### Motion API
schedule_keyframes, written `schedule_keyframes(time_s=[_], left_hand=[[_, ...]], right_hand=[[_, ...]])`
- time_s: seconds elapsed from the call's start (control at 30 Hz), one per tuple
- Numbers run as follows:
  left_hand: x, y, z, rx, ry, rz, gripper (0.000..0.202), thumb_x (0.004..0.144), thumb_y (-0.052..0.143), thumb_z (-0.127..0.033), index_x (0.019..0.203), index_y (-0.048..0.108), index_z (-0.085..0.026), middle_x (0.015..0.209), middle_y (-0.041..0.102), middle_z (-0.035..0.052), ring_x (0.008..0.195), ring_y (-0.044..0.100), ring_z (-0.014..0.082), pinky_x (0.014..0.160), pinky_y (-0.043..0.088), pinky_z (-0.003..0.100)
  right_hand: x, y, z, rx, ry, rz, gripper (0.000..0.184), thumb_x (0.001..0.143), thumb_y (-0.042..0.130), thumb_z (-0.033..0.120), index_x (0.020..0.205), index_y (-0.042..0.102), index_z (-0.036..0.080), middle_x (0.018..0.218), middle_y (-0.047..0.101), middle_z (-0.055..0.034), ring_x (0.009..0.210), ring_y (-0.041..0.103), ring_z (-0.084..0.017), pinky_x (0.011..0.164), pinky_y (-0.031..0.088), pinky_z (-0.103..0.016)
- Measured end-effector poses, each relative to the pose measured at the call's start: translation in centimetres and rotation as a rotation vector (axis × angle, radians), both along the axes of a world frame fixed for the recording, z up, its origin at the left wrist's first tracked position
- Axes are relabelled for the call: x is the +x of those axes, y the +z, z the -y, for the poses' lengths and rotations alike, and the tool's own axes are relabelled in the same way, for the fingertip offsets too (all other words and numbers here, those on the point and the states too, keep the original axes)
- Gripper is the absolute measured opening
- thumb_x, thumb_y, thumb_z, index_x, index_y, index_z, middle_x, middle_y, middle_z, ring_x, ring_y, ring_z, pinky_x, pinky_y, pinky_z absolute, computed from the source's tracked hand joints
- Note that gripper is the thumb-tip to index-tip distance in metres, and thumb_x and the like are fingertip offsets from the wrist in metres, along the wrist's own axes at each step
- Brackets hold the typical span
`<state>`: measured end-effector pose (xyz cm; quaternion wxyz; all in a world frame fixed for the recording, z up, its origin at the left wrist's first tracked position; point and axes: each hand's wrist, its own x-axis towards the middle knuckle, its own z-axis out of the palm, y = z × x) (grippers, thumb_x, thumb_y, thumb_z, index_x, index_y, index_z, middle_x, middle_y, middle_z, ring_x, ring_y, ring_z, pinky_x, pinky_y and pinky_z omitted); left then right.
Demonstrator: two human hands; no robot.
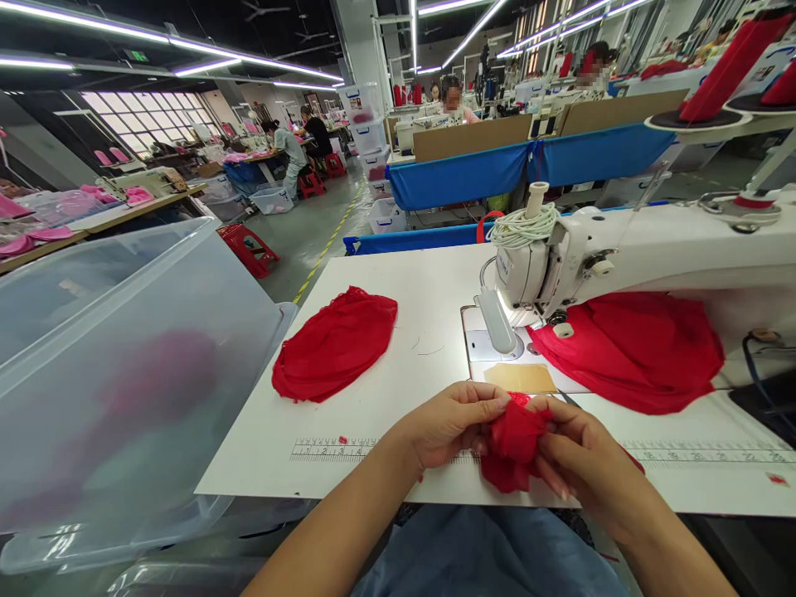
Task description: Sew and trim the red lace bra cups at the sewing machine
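Note:
Between my two hands, a bunched piece of red fabric is held above the front edge of the white sewing table. My left hand pinches its upper left side with thumb and fingers. On the other side, my right hand grips the cloth, fingers curled around it. Just beyond my hands is the white sewing machine, with a tan piece on its plate. A pile of red fabric lies under the machine arm, and another red fabric piece lies flat at the left.
A large translucent plastic bin stands against the table's left side. Printed ruler marks run along the front edge. Red thread cones stand at upper right. Blue cloth-hung workstations and people are farther off; a red stool is on the floor.

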<state>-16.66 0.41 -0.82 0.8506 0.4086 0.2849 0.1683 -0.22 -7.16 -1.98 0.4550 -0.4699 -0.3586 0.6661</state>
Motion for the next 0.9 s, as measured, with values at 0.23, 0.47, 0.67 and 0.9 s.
schedule_keyframes(time_s=[0.23,0.47,0.67,0.9], left_hand=[[-1.2,0.6,0.0,0.162,-0.094,-0.107,0.043,0.06,0.084,-0.049,0.072,0.063,-0.013,0.066,0.058,-0.0002,0.06,0.053,0.0096,0.06,0.041,0.022],[-4.7,4.4,0.6,1.405,0.153,-0.451,0.023,0.092,0.054,-0.031,0.08,0.069,-0.019,0.076,0.065,0.0049,0.071,0.056,0.0156,0.069,0.042,0.029],[-3.3,-0.6,0.3,2.036,-0.019,-0.722,0.029,0.096,0.04,-0.011,0.083,0.065,-0.017,0.077,0.067,0.004,0.071,0.057,0.0151,0.071,0.037,0.031],[0.6,-1.2,-1.2,1.588,-0.212,-0.756,0.027,0.097,0.042,-0.032,0.086,0.063,-0.018,0.084,0.066,0.0047,0.077,0.056,0.0189,0.069,0.038,0.031]], right_hand=[[-0.3,-0.6,-0.1,-0.012,0.066,-0.033,0.011,0.073,0.062,0.029,0.077,0.061,0.019,0.062,0.061,0.0015,0.057,0.055,-0.012,0.059,0.044,-0.024],[-2.4,2.3,-3.0,0.612,0.096,0.284,0.01,0.08,0.05,0.015,0.08,0.057,0.021,0.085,0.062,-0.0026,0.08,0.06,-0.015,0.07,0.051,-0.028],[0.3,-0.9,-6.4,1.147,0.244,0.825,0.028,0.079,0.043,0.001,0.088,0.061,0.021,0.102,0.065,-0.0065,0.085,0.061,-0.014,0.071,0.051,-0.027],[5.3,-3.5,-6.7,1.23,0.369,1.06,0.026,0.092,0.045,0.011,0.104,0.064,0.023,0.114,0.069,-0.0078,0.102,0.064,-0.017,0.088,0.051,-0.035]])
